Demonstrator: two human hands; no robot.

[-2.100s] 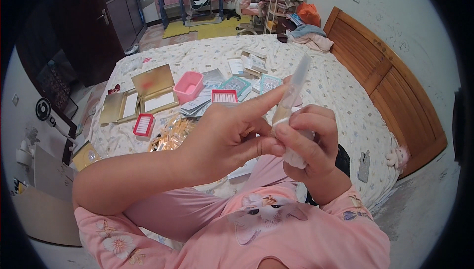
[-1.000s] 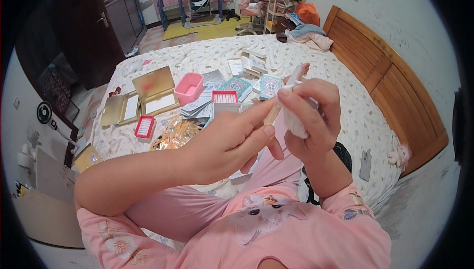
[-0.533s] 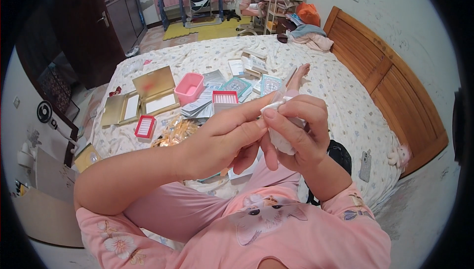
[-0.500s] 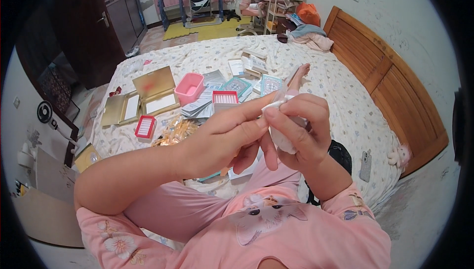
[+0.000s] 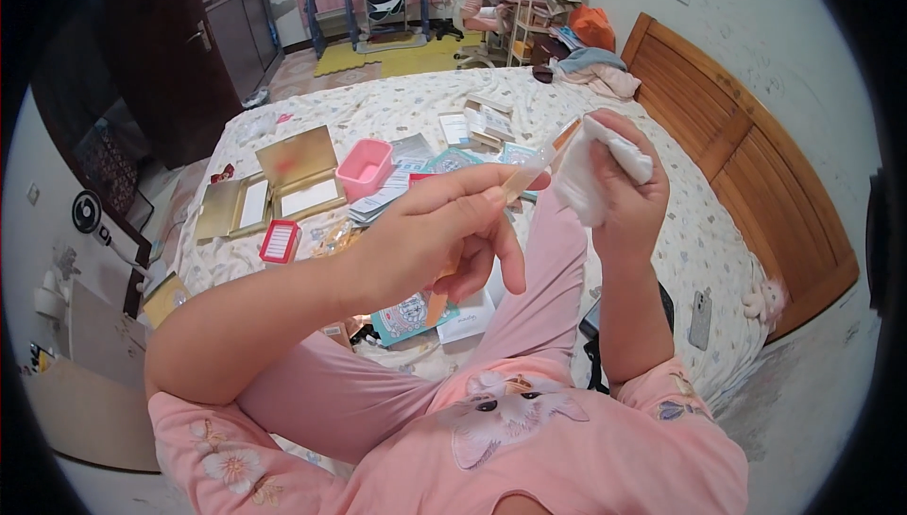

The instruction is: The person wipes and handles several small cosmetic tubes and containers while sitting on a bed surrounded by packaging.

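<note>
Between the thumb and fingers of my left hand (image 5: pixel 435 231) is a slim orange stick (image 5: pixel 437 310), whose upper end looks clear or whitish. Its exact kind does not show. Close by on the right, my right hand (image 5: pixel 635 198) is closed on a crumpled white tissue (image 5: pixel 588 184), held up beside the stick's far end. The tissue hides part of that end, so I cannot tell whether the two touch. Beneath my left hand lie a teal patterned booklet (image 5: pixel 402 324) and a white paper (image 5: pixel 468 324), near my legs.
Farther off on the bed are a pink tub (image 5: pixel 364 182), open gold cases (image 5: pixel 307 158), a red box of white pieces (image 5: pixel 280 243), papers, and white boxes (image 5: pixel 489 123). A phone (image 5: pixel 699 318) lies at right, near the wooden headboard (image 5: pixel 746 146). A fan (image 5: pixel 87 214) stands at left.
My right hand has moved up and right with the white tissue, apart from my left hand. The orange stick now shows in my left hand, which has stayed nearly in place.
</note>
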